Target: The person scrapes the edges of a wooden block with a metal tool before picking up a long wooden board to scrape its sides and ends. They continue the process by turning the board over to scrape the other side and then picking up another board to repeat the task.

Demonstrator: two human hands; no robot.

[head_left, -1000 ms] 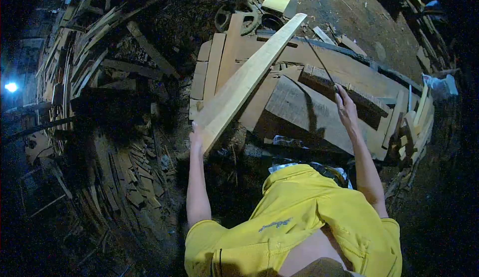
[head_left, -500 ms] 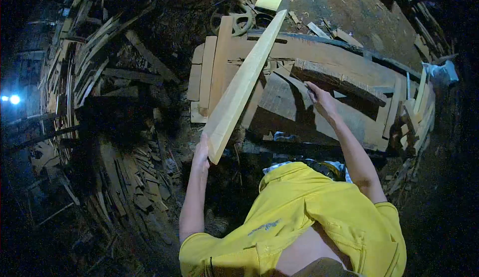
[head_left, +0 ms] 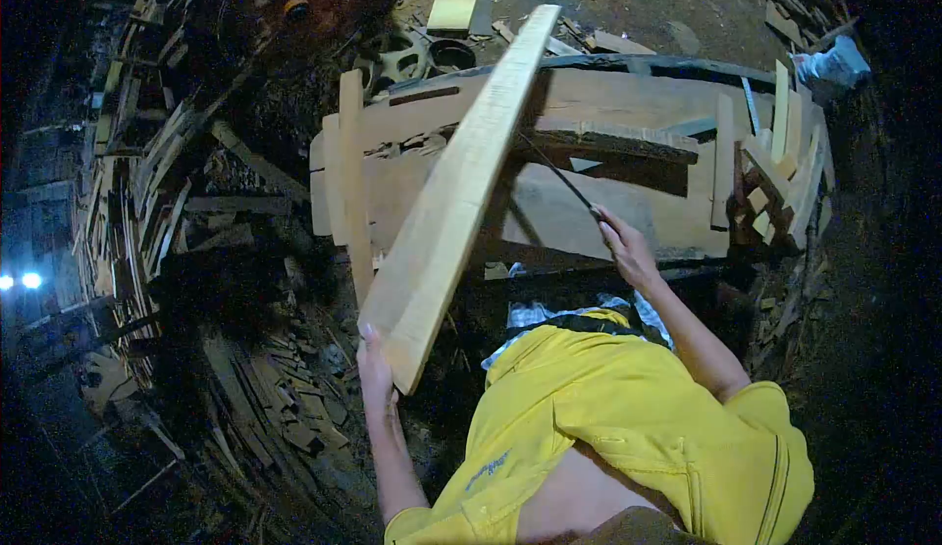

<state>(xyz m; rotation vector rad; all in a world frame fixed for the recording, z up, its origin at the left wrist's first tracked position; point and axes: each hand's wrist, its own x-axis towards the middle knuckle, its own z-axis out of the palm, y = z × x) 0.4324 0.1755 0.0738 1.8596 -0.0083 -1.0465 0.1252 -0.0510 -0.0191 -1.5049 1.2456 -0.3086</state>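
My left hand (head_left: 375, 370) grips the near end of a long pale wooden plank (head_left: 461, 167), its thumb over the edge. The plank slants up and away over the workbench (head_left: 579, 202), narrowing towards its far tip. In my right hand (head_left: 629, 249) is a long, thin dark tool (head_left: 561, 174), fingers closed round its handle. Its tip points at the plank's right edge, and I cannot tell what kind of tool it is. A rough-edged dark board (head_left: 618, 143) lies on the bench beyond the tool.
An upright strip of wood (head_left: 350, 172) stands at the bench's left side. Past the far edge sit a spoked wheel (head_left: 397, 62) and a pale wood block (head_left: 452, 11). Offcuts (head_left: 760, 211) crowd the right end, near a whitish bag (head_left: 834, 62). Stacked scrap wood (head_left: 123, 192) lines the left.
The plank has come nearer to me, along with my left hand. My right hand has lowered, and the thin tool now shows clearly along its length. The camera view has shifted.
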